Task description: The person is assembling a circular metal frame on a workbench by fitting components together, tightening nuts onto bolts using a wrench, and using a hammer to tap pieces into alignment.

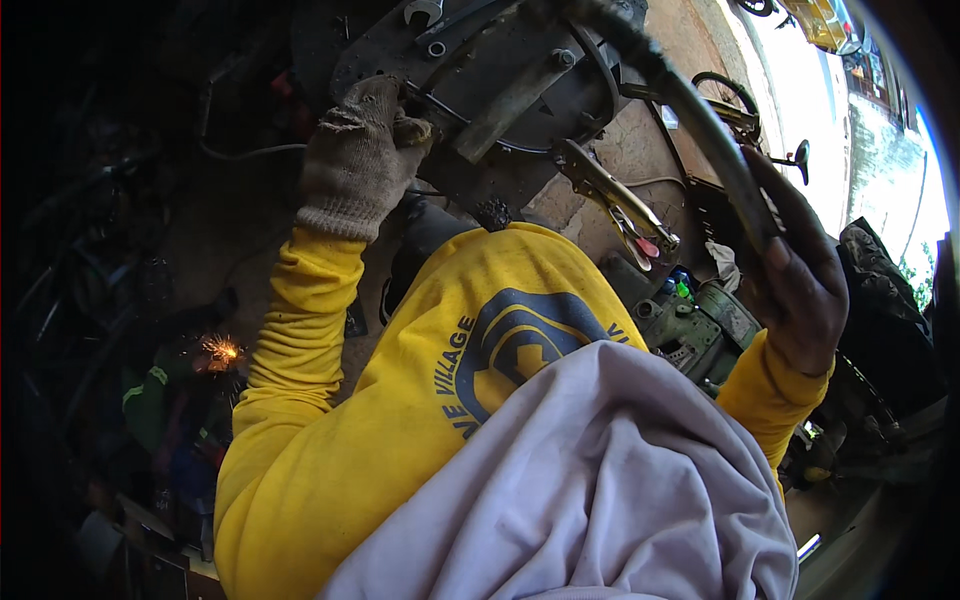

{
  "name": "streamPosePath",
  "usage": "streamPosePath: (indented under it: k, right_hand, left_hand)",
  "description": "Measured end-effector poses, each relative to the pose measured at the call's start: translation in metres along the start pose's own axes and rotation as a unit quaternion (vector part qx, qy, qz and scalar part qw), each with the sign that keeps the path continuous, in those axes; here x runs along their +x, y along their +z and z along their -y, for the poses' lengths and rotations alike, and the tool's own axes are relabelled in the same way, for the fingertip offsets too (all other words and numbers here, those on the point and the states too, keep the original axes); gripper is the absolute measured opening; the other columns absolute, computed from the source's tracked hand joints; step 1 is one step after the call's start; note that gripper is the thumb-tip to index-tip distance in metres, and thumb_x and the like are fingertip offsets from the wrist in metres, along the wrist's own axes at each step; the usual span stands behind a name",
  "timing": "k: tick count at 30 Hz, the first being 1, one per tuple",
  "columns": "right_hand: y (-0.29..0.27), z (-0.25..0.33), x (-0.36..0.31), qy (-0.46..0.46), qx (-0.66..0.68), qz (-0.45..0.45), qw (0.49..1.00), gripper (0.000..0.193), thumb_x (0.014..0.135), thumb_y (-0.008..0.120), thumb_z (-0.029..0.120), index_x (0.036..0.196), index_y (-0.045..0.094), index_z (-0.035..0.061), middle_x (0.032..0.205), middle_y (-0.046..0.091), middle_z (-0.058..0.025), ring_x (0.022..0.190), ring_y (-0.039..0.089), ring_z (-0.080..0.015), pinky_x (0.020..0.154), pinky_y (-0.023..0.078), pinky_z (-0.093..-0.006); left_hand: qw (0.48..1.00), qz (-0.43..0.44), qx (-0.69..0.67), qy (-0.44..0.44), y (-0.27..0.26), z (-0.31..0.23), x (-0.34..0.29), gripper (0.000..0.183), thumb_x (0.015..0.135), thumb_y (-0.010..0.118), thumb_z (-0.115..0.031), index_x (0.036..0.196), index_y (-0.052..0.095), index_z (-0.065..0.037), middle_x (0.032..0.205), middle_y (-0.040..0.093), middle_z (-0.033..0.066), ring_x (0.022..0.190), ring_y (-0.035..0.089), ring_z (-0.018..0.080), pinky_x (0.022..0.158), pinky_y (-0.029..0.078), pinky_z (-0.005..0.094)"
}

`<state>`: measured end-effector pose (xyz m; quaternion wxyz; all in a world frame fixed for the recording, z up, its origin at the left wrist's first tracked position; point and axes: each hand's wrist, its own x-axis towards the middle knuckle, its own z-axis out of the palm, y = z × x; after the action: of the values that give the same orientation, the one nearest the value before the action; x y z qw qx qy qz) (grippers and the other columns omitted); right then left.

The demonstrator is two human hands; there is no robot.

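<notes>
At the right, my bare right hand [800, 275] is closed round the lower end of a long, curved metal bar [708, 125], which runs up and left over the work. My left hand [362, 160], in a dirty knitted glove, is curled at the near left edge of a dark metal plate [375, 58]. What its fingers hold, if anything, is hidden. A flat metal bar [510, 108] with a bolt at its far end lies across the plate. Locking pliers [605, 185] point toward me from the plate's right side. An open-end wrench [424, 12] lies at its far edge.
A green machine [705, 325] stands on the floor at the right, with a dark cloth bundle [875, 270] beyond it. Bright sparks [220, 350] fly at the left near another person [150, 400]. A cable [245, 155] runs left of the plate.
</notes>
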<state>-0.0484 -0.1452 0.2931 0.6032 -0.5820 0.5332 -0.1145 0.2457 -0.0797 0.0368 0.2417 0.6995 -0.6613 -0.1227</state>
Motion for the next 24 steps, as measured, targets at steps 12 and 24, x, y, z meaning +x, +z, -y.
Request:
streamPosePath:
  k: [12,24]
  right_hand:
    - [-0.010,-0.111,-0.028,-0.326,0.141,-0.191,0.915,0.064,0.103,0.055,0.019,0.156,0.023,0.0008,0.092,0.052,-0.0078,0.068,0.044,-0.0083,0.055,0.041,-0.0225]
    - [-0.041,-0.234,0.012,-0.050,0.308,-0.434,0.845,0.023,0.100,0.063,0.023,0.107,0.057,0.0017,0.070,0.049,0.0005,0.052,0.046,-0.0088,0.050,0.043,-0.0275]
  left_hand:
    - [0.980,-0.026,-0.169,-0.099,0.032,-0.003,0.002,0.054,0.083,0.077,-0.024,0.130,0.055,-0.011,0.115,0.069,0.0151,0.102,0.071,0.0319,0.085,0.057,0.0404]
    - [0.949,0.030,-0.258,-0.177,0.036,0.000,0.006,0.047,0.088,0.071,-0.005,0.131,0.053,-0.010,0.099,0.063,0.0055,0.078,0.064,0.0118,0.066,0.054,0.0283]
